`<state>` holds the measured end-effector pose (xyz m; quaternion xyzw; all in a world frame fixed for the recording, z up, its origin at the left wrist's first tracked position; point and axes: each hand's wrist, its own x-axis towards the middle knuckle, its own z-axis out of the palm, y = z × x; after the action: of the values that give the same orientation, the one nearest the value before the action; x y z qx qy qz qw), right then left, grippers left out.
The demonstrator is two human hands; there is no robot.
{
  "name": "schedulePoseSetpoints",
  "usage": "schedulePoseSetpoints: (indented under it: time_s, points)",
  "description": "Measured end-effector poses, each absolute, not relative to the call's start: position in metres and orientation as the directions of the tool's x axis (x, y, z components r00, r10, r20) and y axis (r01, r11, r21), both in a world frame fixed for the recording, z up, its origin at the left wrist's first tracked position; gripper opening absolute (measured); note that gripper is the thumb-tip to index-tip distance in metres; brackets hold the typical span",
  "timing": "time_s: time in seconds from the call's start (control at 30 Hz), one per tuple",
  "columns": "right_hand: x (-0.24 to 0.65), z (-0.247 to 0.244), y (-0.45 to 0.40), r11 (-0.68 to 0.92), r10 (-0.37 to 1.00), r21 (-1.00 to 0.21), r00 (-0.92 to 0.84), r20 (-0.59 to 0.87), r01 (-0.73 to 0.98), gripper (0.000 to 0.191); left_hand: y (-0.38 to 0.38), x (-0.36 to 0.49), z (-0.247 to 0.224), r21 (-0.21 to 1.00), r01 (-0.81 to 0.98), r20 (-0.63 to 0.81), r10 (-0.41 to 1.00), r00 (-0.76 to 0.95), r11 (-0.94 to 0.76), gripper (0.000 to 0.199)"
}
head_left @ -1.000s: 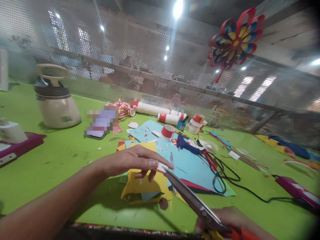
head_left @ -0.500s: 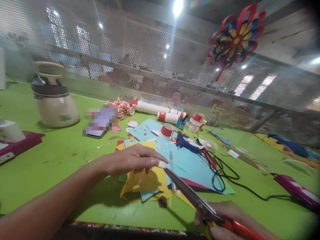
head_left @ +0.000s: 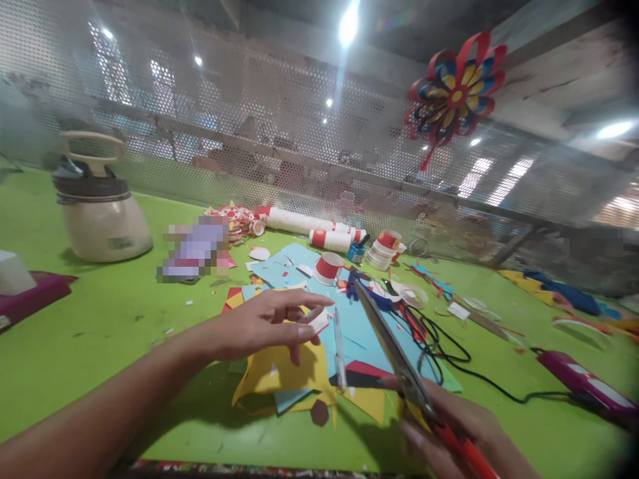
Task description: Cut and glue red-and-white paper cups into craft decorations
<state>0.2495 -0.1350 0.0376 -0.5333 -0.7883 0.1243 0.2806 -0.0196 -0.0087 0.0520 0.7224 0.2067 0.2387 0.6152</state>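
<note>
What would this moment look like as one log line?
left hand: holding white piece | right hand: holding scissors | scissors: apart from white piece

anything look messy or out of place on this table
No spill shows, but two things look untidy: the black cable lies in tangled loops right of the scissors, and the yellow paper by the left hand curls at its edge instead of lying flat.

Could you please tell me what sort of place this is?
Probably a handicraft workspace: scissors are in the right hand, cut coloured paper lies over a green table, and a colourful flower ornament hangs above.
</note>
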Motion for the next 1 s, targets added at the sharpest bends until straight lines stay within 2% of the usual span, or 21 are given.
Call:
schedulePoseSetpoints:
  time_s: [0.17, 0.33, 0.6, 0.77, 0.9, 1.0]
  points:
    - [0.216, 0.042, -0.12, 0.328, 0.908, -0.672, -0.026, 0.418, 0.664, 0.03, -0.012, -0.014, 0.044, 0.941, 0.044, 0.195, 0.644, 0.74, -0.335, 0.042]
    - [0.185, 0.038, -0.094, 0.461, 0.842, -0.687, -0.031, 0.539, 0.562, 0.033, -0.015, -0.011, 0.042, 0.79, 0.177, 0.302, 0.625, 0.72, -0.586, 0.036]
    - [0.175, 0.018, -0.086, 0.463, 0.831, -0.701, 0.008, 0.556, 0.542, 0.032, -0.02, -0.007, 0.042, 0.714, 0.27, 0.28, 0.616, 0.736, -0.646, 0.028]
    - [0.177, 0.023, -0.086, 0.474, 0.831, -0.691, -0.018, 0.556, 0.546, 0.029, -0.022, -0.005, 0.044, 0.701, 0.318, 0.264, 0.647, 0.715, -0.638, 0.026]
    - [0.173, 0.026, -0.086, 0.442, 0.848, -0.735, 0.027, 0.53, 0.514, 0.027, -0.022, -0.004, 0.046, 0.658, 0.36, 0.283, 0.66, 0.696, -0.661, 0.024]
    - [0.171, 0.024, -0.086, 0.444, 0.831, -0.718, 0.053, 0.554, 0.536, 0.029, -0.021, -0.004, 0.045, 0.637, 0.376, 0.288, 0.66, 0.693, -0.673, 0.024]
